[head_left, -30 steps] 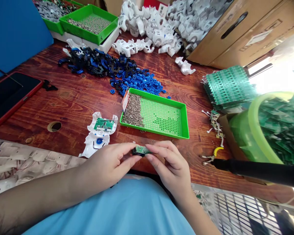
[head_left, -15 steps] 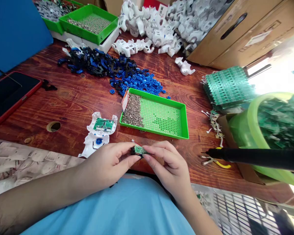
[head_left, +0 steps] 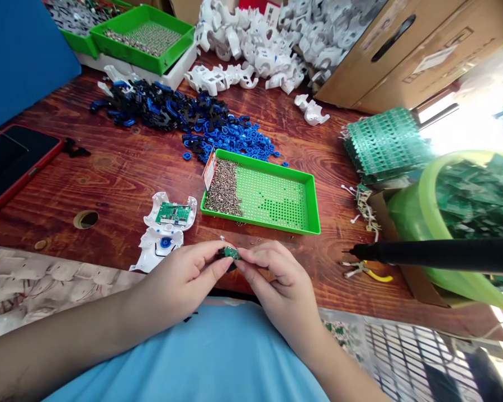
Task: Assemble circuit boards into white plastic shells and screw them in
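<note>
Held item: a small green printed circuit board [head_left: 231, 253] with a dark plastic part [head_left: 222, 253] at its left end, located between my hands over the near edge of the reddish-brown wooden table [head_left: 121, 184]. It sits to the right of the open white plastic shell halves [head_left: 159, 237] and on the near side of the shallow bright-green perforated plastic tray [head_left: 260, 225].

My left hand [head_left: 184, 276] is closed in a pinch, thumb and forefinger on the left end. My right hand [head_left: 276, 279] pinches the right end between thumb and fingertips, its other fingers curled. Whether the board and dark part are fastened together I cannot tell; my fingers cover the joint.

Handling, in my judgement: very light; the board stiff and thin, the dark part hard and rather smooth, so apt to slip or twist under uneven pressure. Soldered spots on the face would likely be its fragile points. Sound hold: opposite edges, light fingertip pressure, face left untouched, no bending across the middle.
</note>
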Demonstrator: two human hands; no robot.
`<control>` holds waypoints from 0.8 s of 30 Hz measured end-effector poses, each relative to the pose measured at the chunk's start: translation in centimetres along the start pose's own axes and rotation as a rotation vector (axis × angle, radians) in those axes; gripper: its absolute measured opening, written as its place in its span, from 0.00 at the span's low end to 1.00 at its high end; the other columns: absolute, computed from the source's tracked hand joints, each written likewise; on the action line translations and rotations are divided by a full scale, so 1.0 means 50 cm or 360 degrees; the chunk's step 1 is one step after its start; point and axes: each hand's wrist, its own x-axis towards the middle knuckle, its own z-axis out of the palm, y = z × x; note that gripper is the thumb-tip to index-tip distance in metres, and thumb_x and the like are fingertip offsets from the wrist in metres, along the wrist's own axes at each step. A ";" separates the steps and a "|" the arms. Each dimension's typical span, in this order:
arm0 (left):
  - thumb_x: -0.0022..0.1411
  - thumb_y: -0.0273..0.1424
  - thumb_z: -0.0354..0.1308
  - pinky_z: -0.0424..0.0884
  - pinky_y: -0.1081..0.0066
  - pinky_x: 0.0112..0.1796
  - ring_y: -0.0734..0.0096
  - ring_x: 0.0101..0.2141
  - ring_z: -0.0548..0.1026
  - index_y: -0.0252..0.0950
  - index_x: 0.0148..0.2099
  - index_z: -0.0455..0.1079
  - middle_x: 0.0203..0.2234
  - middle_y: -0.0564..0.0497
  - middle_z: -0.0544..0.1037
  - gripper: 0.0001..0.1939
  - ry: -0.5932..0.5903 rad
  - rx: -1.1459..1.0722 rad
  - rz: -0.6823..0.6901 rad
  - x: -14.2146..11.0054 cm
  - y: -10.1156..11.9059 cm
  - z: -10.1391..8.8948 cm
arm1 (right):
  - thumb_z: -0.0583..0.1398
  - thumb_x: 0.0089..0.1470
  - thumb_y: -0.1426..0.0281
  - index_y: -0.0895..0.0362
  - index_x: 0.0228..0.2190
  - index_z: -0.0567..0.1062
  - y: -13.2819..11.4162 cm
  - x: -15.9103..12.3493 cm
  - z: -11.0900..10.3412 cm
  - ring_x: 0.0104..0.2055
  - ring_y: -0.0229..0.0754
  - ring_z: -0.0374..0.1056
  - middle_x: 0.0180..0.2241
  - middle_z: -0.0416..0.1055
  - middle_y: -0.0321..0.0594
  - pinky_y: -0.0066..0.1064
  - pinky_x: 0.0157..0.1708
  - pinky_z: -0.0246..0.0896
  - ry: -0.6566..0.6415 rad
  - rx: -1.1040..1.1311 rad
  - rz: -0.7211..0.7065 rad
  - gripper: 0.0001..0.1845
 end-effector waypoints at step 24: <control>0.60 0.33 0.61 0.74 0.83 0.34 0.76 0.31 0.76 0.38 0.40 0.74 0.30 0.55 0.81 0.07 0.0176 -0.0865 -0.0197 0.005 0.013 0.004 | 0.61 0.55 0.74 0.57 0.52 0.67 -0.016 -0.019 0.024 0.39 0.37 0.69 0.37 0.70 0.42 0.27 0.37 0.71 0.0133 -0.0368 -0.0261 0.23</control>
